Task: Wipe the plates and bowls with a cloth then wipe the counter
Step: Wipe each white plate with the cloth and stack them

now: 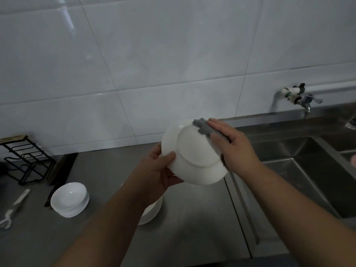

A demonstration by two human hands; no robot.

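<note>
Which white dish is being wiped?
The upturned dish gripped by the left hand, with the right hand pressing the grey cloth on it; the stacked bowls sit untouched on the counter.

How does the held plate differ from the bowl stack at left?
The held plate is lifted, tilted, underside toward camera; the bowl stack sits upright on the counter. The left hand grips the plate, the right hand presses the grey cloth on it; the bowl stack is untouched. Both white.

A white plate (pixel 194 151) tilts underside-up in the air, grey cloth (pixel 205 129) against its upper rim.
</note>
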